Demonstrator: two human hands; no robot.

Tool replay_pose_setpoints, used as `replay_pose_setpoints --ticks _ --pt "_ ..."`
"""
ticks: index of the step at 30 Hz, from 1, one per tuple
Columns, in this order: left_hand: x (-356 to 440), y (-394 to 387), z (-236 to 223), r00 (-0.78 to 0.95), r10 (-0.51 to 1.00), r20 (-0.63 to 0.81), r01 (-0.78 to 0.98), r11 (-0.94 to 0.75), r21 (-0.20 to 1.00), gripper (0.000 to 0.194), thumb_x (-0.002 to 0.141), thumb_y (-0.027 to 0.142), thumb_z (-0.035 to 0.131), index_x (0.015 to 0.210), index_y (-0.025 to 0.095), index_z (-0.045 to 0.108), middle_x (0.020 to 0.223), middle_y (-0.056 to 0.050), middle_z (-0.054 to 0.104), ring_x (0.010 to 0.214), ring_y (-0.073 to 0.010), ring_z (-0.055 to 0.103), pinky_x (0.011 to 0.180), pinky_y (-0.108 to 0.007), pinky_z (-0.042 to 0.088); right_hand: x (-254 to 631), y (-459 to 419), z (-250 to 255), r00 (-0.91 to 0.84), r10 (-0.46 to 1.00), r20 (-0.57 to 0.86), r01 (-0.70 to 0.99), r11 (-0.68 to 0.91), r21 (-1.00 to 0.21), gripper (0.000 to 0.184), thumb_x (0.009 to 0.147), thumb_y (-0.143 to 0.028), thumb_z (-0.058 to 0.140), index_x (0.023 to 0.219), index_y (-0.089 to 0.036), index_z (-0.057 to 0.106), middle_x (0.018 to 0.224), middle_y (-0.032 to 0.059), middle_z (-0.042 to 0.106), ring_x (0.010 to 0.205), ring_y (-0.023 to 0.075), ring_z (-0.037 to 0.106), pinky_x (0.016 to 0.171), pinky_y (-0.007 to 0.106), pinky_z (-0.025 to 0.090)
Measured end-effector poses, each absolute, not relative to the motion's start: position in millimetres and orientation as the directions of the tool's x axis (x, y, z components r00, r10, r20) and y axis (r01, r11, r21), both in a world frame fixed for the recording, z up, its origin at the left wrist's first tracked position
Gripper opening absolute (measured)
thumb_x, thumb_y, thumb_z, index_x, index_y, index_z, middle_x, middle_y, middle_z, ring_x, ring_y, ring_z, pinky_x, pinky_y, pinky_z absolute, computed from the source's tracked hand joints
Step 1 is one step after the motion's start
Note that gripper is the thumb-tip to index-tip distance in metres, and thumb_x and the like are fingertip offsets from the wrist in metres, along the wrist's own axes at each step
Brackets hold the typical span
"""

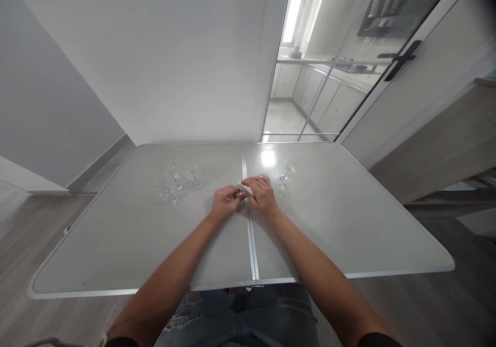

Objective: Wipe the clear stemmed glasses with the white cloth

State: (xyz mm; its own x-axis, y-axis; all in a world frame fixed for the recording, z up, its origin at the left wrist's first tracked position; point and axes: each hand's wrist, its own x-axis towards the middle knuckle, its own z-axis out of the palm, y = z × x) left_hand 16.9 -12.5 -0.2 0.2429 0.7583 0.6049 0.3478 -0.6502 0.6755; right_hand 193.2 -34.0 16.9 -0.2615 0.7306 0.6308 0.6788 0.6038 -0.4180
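Near the table's centre seam my two hands meet. My left hand (pixel 226 202) is closed, its fingers pinching a small clear glass (pixel 243 193) that is mostly hidden between the hands. A white tissue (pixel 247 187) is in the closed fingers of my right hand (pixel 262 194), pressed against the glass. Just beyond my right hand a clear stemmed glass (pixel 287 171) stands upright on its foot. To the left is a group of several clear stemmed glasses (pixel 176 181); their thin outlines overlap, so some of their positions are hard to make out.
The pale folding table (pixel 341 223) has a metal rim and a metal seam (pixel 251 243) down its middle. Behind it rises a white wall (pixel 194 78). A glass-paned door with a black handle (pixel 403 60) stands at the back right.
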Motion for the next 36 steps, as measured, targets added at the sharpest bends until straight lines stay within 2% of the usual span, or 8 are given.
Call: replay_pose_setpoints --ticks 6,11,16,20,25,29,32,36 --pt "13.0 -11.5 3.1 0.302 0.797 0.523 0.269 -0.597 0.756 0.028 0.077 0.042 0.077 0.065 0.018 0.072 0.056 -0.001 0.058 0.052 -0.0103 0.046 0.053 -0.025 0.037 200.0 -32.5 17.6 -0.172 0.802 0.572 0.535 0.564 -0.630 0.021 0.094 -0.033 0.054 0.102 -0.021 0.069 0.098 0.0079 0.072 0.090 0.0233 0.063 0.086 0.038 0.045" --pt "11.2 -9.0 3.1 0.271 0.845 0.461 0.175 -0.514 0.840 0.030 0.069 0.044 0.084 0.063 0.016 0.073 0.056 -0.001 0.060 0.052 -0.0098 0.044 0.051 -0.025 0.035 205.5 -29.6 16.3 0.016 0.946 0.325 0.046 0.324 -0.945 0.029 0.092 -0.045 0.056 0.092 -0.021 0.071 0.080 0.0016 0.067 0.076 0.0185 0.061 0.072 0.030 0.047" --pt "11.8 -6.8 0.0 0.201 0.886 0.417 0.096 -0.442 0.892 0.030 0.068 0.045 0.085 0.067 0.016 0.076 0.058 -0.002 0.062 0.053 -0.0102 0.045 0.051 -0.025 0.033 197.0 -25.4 6.2 0.226 0.974 0.015 -0.427 0.113 -0.897 0.030 0.081 -0.050 0.070 0.079 -0.021 0.065 0.071 -0.0007 0.061 0.067 0.0167 0.059 0.063 0.029 0.049" --pt "12.9 -5.2 -0.8 0.121 0.924 0.363 0.074 -0.373 0.925 0.031 0.064 0.045 0.087 0.067 0.016 0.076 0.060 -0.002 0.063 0.054 -0.0102 0.047 0.052 -0.024 0.035 187.0 -25.2 5.7 0.175 0.984 0.027 -0.560 0.122 -0.820 0.029 0.087 -0.050 0.065 0.090 -0.021 0.067 0.083 0.0022 0.067 0.076 0.0181 0.064 0.071 0.031 0.054" --pt "11.9 -1.3 -3.6 0.039 0.970 0.240 -0.005 -0.240 0.971 0.035 0.068 0.049 0.084 0.072 0.015 0.076 0.056 0.000 0.059 0.049 -0.0088 0.045 0.047 -0.023 0.035 180.1 -29.0 7.1 0.184 0.970 0.161 -0.466 0.230 -0.854 0.039 0.096 -0.050 0.051 0.123 -0.023 0.061 0.118 0.0080 0.069 0.110 0.0242 0.065 0.095 0.042 0.054" --pt "13.0 1.3 -7.8 -0.017 0.990 0.139 -0.085 -0.140 0.986 0.039 0.070 0.053 0.081 0.074 0.014 0.073 0.054 0.003 0.052 0.045 -0.0065 0.038 0.041 -0.021 0.030 179.0 -39.1 14.0 0.121 0.905 0.409 -0.091 0.420 -0.903 0.047 0.103 -0.044 0.037 0.145 -0.024 0.046 0.148 0.0106 0.053 0.138 0.0254 0.049 0.113 0.049 0.041" --pt "14.3 1.3 -8.6 -0.031 0.987 0.156 -0.039 -0.157 0.987 0.038 0.072 0.052 0.079 0.072 0.014 0.071 0.056 0.003 0.052 0.046 -0.0065 0.038 0.043 -0.022 0.031 181.1 -43.5 21.7 -0.081 0.794 0.603 0.270 0.599 -0.753 0.048 0.104 -0.038 0.036 0.150 -0.024 0.041 0.159 0.0081 0.038 0.150 0.0237 0.030 0.122 0.049 0.027" --pt "14.6 -1.2 -7.4 -0.013 0.956 0.294 0.115 -0.291 0.950 0.028 0.078 0.042 0.074 0.070 0.015 0.070 0.060 0.001 0.058 0.054 -0.0091 0.045 0.053 -0.023 0.037 185.3 -40.5 25.5 -0.369 0.701 0.611 0.561 0.692 -0.454 0.041 0.103 -0.030 0.039 0.142 -0.024 0.051 0.154 0.0064 0.047 0.152 0.0228 0.026 0.120 0.047 0.028"
